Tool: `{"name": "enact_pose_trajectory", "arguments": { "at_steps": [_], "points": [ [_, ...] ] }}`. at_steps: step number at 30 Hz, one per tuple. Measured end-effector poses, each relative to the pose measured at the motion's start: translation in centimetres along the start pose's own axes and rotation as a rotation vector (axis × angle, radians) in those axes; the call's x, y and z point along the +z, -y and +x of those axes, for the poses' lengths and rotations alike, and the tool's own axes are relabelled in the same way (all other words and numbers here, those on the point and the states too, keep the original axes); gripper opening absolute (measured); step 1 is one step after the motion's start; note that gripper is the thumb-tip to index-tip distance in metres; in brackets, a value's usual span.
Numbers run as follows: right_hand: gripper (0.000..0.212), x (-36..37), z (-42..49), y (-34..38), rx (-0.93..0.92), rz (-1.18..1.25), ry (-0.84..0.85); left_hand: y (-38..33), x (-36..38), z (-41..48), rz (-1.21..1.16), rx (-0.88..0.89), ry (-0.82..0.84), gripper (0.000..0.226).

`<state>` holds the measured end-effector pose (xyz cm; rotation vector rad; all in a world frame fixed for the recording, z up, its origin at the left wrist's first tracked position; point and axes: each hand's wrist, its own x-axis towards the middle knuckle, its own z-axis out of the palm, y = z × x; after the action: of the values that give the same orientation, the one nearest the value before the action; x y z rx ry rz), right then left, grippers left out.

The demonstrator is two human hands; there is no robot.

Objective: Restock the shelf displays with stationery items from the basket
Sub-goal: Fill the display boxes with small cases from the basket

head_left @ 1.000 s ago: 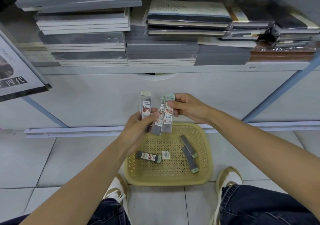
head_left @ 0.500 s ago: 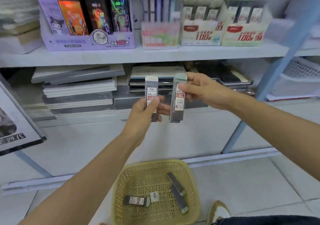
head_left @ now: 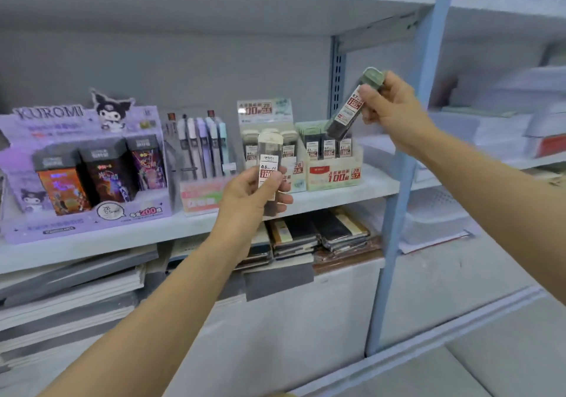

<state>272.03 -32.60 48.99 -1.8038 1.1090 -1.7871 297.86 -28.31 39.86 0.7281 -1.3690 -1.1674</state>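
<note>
left hand [head_left: 254, 194]: fingers [head_left: 284, 198] and thumb curled round the lower half of the cream-cap case [head_left: 269, 159]
cream-cap case: upright, label reading 0.5 facing the camera, held in front of the left box [head_left: 298, 179], above the shelf [head_left: 324, 199] edge
right hand [head_left: 393, 111]: pinching the green-cap case [head_left: 349, 110] near its top, thumb on the label side
green-cap case: tilted, cap up and to the right, dark lower end over the back row of the right box [head_left: 333, 176]; cannot tell if touching
left box: cream-capped cases standing inside, just beside the right box
right box: green-capped cases in rows, red 100 print on the front
pens [head_left: 200, 144]: upright in a clear holder, left of the boxes
Kuromi display [head_left: 82, 222]: purple, far left on the same shelf
notebooks [head_left: 309, 237]: stacked flat on the shelf below
post [head_left: 404, 182]: blue, upright, right of the boxes, behind the right forearm
</note>
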Motion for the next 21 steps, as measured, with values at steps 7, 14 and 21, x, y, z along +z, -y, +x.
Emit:
{"name": "enact_pose_trajectory", "arguments": {
  "at_steps": [7,14,21],
  "points": [
    [0.015,1.6,1.8,-3.3,0.120,-0.196,0.209,0.4,0.5,2.4,0.013,-0.038,-0.007,0.010],
    [0.016,2.4,2.9,-2.9,0.128,-0.284,0.351,1.0,-0.1,3.3,0.028,-0.061,0.006,0.012],
    [0.019,2.8,2.1,-4.1,0.256,-0.341,0.457,1.3,0.0,3.5,0.020,-0.077,0.016,0.012]
  ]
}}
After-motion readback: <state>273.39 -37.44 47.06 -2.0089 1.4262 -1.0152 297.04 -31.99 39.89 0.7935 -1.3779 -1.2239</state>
